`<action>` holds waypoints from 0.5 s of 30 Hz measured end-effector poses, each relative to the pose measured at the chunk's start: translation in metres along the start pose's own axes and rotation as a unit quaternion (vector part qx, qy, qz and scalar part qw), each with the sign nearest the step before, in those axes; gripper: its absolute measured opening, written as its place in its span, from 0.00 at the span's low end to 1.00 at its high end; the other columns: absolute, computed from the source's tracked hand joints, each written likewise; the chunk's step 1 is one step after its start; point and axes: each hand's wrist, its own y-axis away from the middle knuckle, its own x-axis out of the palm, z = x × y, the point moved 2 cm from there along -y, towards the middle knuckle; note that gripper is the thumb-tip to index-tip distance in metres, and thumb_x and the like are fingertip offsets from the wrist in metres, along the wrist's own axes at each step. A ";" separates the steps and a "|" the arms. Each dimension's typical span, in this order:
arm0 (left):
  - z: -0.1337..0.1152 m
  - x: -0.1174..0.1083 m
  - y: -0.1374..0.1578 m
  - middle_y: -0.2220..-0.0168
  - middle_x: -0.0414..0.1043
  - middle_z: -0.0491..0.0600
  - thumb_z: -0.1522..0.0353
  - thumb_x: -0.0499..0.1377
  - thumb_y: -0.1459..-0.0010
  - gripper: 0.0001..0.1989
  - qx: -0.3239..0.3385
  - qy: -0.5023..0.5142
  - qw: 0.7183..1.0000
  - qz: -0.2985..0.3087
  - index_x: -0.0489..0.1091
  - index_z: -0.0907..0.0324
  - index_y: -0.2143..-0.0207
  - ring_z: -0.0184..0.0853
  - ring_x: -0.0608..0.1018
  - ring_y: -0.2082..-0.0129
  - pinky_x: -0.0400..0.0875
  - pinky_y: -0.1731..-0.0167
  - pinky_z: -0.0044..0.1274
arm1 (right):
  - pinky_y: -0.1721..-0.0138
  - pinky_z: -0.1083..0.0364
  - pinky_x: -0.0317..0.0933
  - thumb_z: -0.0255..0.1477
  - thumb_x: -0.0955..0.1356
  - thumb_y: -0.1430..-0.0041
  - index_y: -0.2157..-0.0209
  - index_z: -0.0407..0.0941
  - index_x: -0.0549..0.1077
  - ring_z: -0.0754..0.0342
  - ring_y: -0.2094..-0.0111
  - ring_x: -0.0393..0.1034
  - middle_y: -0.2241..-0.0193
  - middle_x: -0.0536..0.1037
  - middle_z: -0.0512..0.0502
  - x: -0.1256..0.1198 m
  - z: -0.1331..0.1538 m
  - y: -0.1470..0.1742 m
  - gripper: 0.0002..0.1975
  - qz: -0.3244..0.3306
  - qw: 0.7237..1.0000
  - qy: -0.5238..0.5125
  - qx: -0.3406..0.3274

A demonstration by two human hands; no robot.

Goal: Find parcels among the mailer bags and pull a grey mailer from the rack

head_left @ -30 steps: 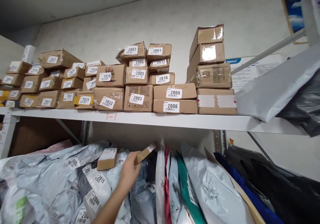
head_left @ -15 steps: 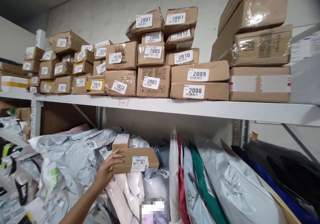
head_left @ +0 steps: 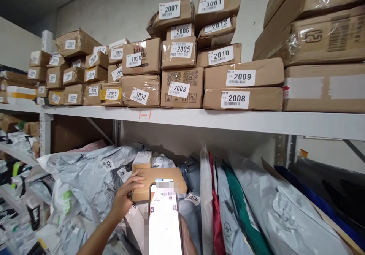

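Observation:
My left hand (head_left: 124, 200) grips the left end of a flat brown cardboard parcel (head_left: 168, 177), held level in front of the lower shelf's bags. A phone (head_left: 165, 220) with a lit white screen stands upright just below and in front of the parcel, covering its label. My right hand (head_left: 188, 239) holds the phone from behind; only a small part of the hand shows at the phone's right edge. A smaller brown box with a white label (head_left: 142, 160) lies on the grey mailer bags right behind the parcel.
A white metal shelf (head_left: 228, 120) overhead carries stacked cardboard boxes with number labels such as 2008 (head_left: 235, 99) and 2003 (head_left: 179, 89). Grey mailer bags (head_left: 85, 175) fill the lower left; upright white, red and green bags (head_left: 228, 209) stand at right.
My left hand drew the flat parcel out of the bags and turned it level. The phone has now risen from below in front of the parcel, and the view has moved closer.

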 end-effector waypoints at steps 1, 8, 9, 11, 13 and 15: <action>0.000 0.000 0.000 0.56 0.79 0.54 0.72 0.62 0.48 0.07 0.000 0.000 1.000 -0.001 0.79 0.52 0.67 0.46 0.74 0.44 0.72 0.47 0.38 | 0.36 0.40 0.54 0.59 0.74 0.59 0.59 0.54 0.81 0.37 0.42 0.68 0.53 0.82 0.46 -0.002 -0.003 -0.002 0.31 -0.010 1.000 -0.007 0.002; -0.001 -0.001 -0.001 0.57 0.79 0.54 0.73 0.60 0.47 0.08 0.018 -0.017 1.000 0.001 0.79 0.53 0.67 0.45 0.75 0.45 0.74 0.49 0.37 | 0.35 0.43 0.53 0.55 0.75 0.56 0.58 0.48 0.79 0.39 0.40 0.65 0.54 0.82 0.43 -0.016 -0.025 -0.006 0.30 -0.048 0.998 -0.032 0.027; -0.001 -0.001 -0.002 0.57 0.79 0.54 0.73 0.60 0.46 0.09 0.032 -0.021 0.999 0.002 0.79 0.53 0.66 0.45 0.76 0.45 0.75 0.50 0.36 | 0.35 0.43 0.53 0.55 0.75 0.55 0.57 0.48 0.79 0.40 0.39 0.64 0.54 0.82 0.43 -0.017 -0.025 -0.006 0.30 -0.050 0.998 -0.032 0.029; -0.001 -0.001 -0.002 0.57 0.79 0.54 0.74 0.61 0.46 0.10 0.069 -0.025 0.997 -0.001 0.78 0.53 0.65 0.45 0.76 0.46 0.76 0.51 0.35 | 0.34 0.44 0.52 0.55 0.74 0.53 0.55 0.47 0.78 0.41 0.38 0.62 0.52 0.81 0.43 -0.016 -0.025 -0.004 0.31 -0.042 0.998 -0.040 0.026; -0.002 -0.001 -0.003 0.56 0.79 0.53 0.76 0.61 0.46 0.11 0.100 -0.026 0.995 -0.007 0.78 0.53 0.63 0.45 0.76 0.46 0.76 0.52 0.33 | 0.34 0.44 0.52 0.55 0.73 0.51 0.53 0.47 0.78 0.41 0.37 0.61 0.50 0.80 0.44 -0.015 -0.023 -0.002 0.32 -0.027 0.998 -0.053 0.020; -0.004 -0.001 -0.003 0.56 0.79 0.53 0.77 0.60 0.46 0.13 0.114 -0.028 0.993 -0.010 0.77 0.52 0.62 0.43 0.76 0.45 0.76 0.52 0.31 | 0.35 0.44 0.54 0.53 0.72 0.48 0.51 0.48 0.77 0.41 0.38 0.62 0.49 0.80 0.45 -0.013 -0.020 -0.001 0.29 -0.005 0.998 -0.067 0.014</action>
